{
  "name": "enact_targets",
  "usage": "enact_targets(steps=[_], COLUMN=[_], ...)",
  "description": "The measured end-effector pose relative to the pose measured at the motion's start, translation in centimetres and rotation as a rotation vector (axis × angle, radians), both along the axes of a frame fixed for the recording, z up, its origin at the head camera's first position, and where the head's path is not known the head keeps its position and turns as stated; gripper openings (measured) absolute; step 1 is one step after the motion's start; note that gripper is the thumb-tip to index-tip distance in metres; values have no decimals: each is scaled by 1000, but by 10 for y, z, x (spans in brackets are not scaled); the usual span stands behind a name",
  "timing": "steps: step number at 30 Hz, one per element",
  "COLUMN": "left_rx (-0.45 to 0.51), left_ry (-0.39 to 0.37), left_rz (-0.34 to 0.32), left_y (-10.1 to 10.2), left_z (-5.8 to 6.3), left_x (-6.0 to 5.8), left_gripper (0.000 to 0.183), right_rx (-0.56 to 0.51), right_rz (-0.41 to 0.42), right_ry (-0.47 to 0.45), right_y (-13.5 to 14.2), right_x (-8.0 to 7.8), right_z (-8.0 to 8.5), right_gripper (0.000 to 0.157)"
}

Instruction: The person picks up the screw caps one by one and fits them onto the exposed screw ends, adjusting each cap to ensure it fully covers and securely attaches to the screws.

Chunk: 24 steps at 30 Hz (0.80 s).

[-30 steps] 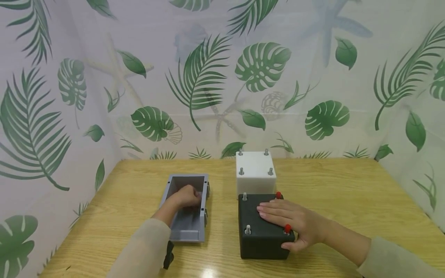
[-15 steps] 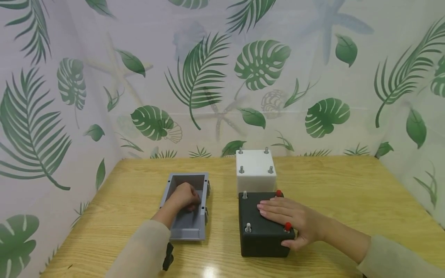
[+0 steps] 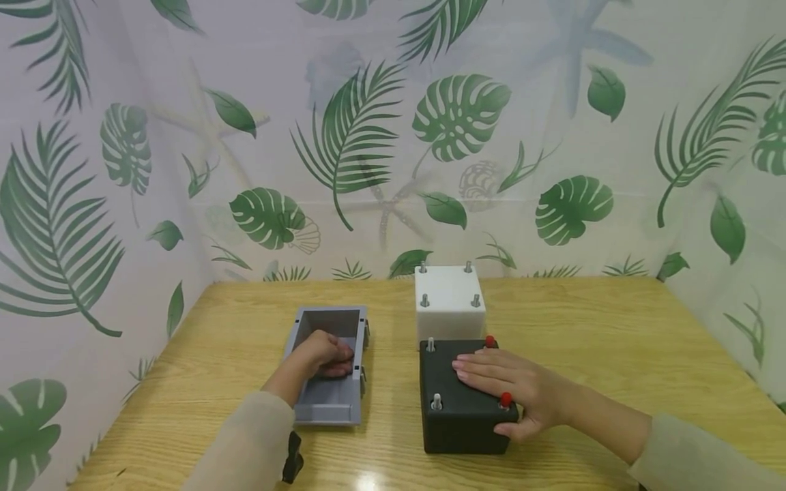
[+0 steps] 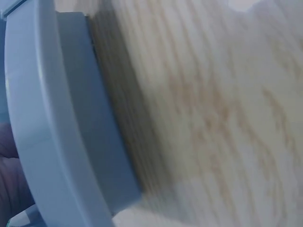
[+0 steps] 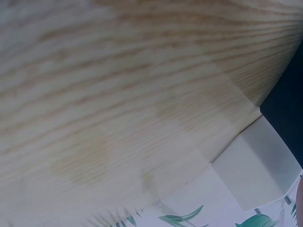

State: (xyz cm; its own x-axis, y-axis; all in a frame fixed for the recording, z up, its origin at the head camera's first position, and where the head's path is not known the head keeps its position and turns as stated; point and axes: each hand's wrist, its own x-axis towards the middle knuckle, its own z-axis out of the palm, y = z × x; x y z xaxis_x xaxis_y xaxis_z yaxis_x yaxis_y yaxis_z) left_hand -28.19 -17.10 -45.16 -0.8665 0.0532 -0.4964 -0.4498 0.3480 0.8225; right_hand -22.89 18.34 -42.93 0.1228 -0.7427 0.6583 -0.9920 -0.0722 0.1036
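Observation:
My left hand reaches into a grey plastic bin, fingers bent near its right inner wall. Whether they hold something small I cannot tell. In the left wrist view the bin's wall hides most of that hand. To the right, my right hand lies on a black block, its fingers stretched across the top and the thumb at the near right side. Bolts stand at the block's corners. Red caps cover the two right ones, the near cap beside the hand; the left bolts are bare.
Behind the black block stands a white block with bare bolts at its top corners. Both blocks and the bin rest on a wooden table. A leaf-patterned cloth hangs along the back and sides.
Inside the bin my left hand has turned and shifted a little, and more of its curled fingers shows. The right hand stays on the black block.

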Motion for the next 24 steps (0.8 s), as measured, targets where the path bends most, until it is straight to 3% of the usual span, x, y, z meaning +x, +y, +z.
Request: enact_targets(steps=[3, 5, 6, 12, 13, 15, 24], left_rx=[36, 26, 47, -10, -50, -82, -149], left_ry=[-7, -10, -6, -19, -27, -27, -42], left_rz=[21, 39, 25, -6, -4, -34, -110], left_y=[-1, 2, 0, 3, 6, 6, 3], left_z=[-9, -3, -8, 11, 21, 28, 43], left_x=[-3, 1, -2, 4, 9, 11, 11], left_gripper=[5, 5, 5, 9, 8, 8, 10], right_rx=[1, -1, -1, -2, -4, -4, -11], right_rz=[7, 12, 13, 15, 16, 17, 27], right_ry=[-3, -5, -5, -4, -4, -4, -4], right_y=[0, 0, 0, 0, 0, 0, -2], right_x=[0, 0, 0, 0, 0, 0, -1], right_z=[0, 0, 1, 1, 1, 1, 1], right_gripper=[64, 64, 64, 65, 65, 65, 65])
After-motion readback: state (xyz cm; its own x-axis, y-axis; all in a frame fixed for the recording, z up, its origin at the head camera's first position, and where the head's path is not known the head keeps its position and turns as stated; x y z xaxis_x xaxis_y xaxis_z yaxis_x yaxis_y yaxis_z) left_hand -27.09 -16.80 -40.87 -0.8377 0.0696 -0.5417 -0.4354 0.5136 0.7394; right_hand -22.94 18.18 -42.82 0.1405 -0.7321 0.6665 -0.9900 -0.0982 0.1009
